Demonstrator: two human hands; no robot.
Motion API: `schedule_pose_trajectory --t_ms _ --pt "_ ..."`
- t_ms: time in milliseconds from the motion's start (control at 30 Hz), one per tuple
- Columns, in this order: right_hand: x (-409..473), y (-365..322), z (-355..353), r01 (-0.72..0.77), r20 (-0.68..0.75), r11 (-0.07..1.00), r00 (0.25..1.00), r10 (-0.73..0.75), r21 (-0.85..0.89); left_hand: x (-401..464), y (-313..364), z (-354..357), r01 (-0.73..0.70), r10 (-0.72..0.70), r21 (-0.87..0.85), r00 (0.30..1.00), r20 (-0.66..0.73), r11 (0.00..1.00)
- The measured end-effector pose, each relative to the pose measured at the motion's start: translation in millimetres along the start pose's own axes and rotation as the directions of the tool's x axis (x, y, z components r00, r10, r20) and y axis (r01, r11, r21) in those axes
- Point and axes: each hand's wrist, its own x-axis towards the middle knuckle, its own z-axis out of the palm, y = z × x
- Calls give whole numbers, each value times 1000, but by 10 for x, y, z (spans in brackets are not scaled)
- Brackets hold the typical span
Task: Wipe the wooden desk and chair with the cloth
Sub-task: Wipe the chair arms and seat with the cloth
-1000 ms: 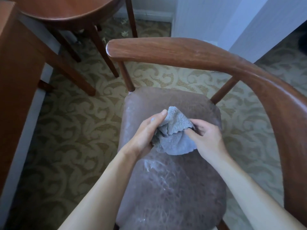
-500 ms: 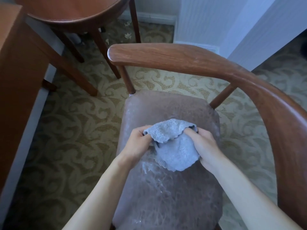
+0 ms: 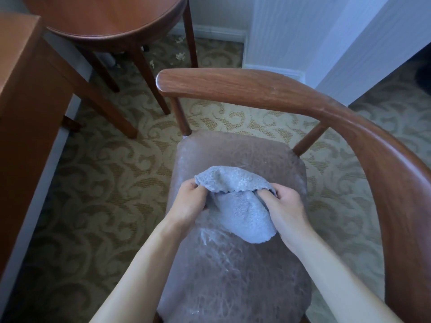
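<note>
The fingers [image 3: 194, 188] of my left hand [image 3: 186, 206] are closed on the left edge of the cloth [image 3: 242, 206]; the fingers of my right hand [image 3: 285, 212] are curled shut around its right edge, with some tips tucked under the folded-over flap. I hold the cloth spread between both hands, just above the chair seat [image 3: 233, 276], its lower portion hanging toward the leather. Whether that lower edge touches the seat, I cannot tell.

I judge this two-handed grip to be a refolding step: the top edge is turned over toward me, which would present a fresh face for wiping. Both hands sit over the middle of the seat, so the cloth can go straight down onto the surface.

The seat shows pale streaks and smears around and below the cloth, so I judge it not yet clean. The curved wooden armrest [image 3: 256, 89] arcs around the far and right sides and carries faint dusty marks. The desk [image 3: 28, 89] stands at the left edge of view, well apart from the cloth, next to a round table [image 3: 112, 17].
</note>
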Motion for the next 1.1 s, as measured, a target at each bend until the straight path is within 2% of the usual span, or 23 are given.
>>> schedule_pose_trajectory --t_ms 67,133,233,333,467,533,600,667,700,733,767,833,867,933,1000,1100 --pt "-30 -7 42 67 -41 996 997 -70 -63 -23 -35 6 -41 38 40 998 52 998" --pt "-31 -13 49 92 -64 991 993 -99 -102 -44 -58 -4 -75 73 47 996 48 996" --pt "5 19 81 81 -74 988 993 -91 -132 -43 -63 -19 -34 34 -37 999 21 999" --pt "65 54 187 73 -100 992 992 -83 -105 -31 -88 19 16 -15 -11 998 67 1000" --pt "234 145 290 -30 -163 994 987 12 -109 35 -86 62 -25 28 55 998 -58 998" --pt "294 173 350 -105 -198 991 976 87 -82 32 -64 85 -135 161 221 982 -100 966" --pt "317 173 407 -165 -162 986 973 167 28 -34 -51 147 -239 276 462 961 -14 854" --pt "328 165 423 -243 -67 935 961 269 259 -97 -60 196 -298 273 629 952 139 718" --pt "333 172 397 -284 -7 887 951 308 363 -113 -64 200 -303 240 651 953 187 696" --pt "333 183 358 -326 62 837 941 333 440 -126 -54 185 -294 202 632 955 215 717" --pt "341 204 316 -361 137 788 931 339 498 -136 -31 156 -284 177 558 955 238 780" --pt "343 260 257 -380 252 719 925 284 583 -149 47 97 -223 146 293 954 262 930" --pt "339 284 240 -379 277 692 925 260 615 -145 80 74 -176 125 178 955 269 968" --pt "333 309 214 -392 290 651 920 264 650 -116 131 41 -85 62 82 964 258 993" --pt "331 323 194 -404 302 633 915 269 660 -70 128 45 -81 64 77 977 204 994" --pt "347 286 210 -417 305 647 909 285 638 10 69 89 -274 248 299 961 123 914"
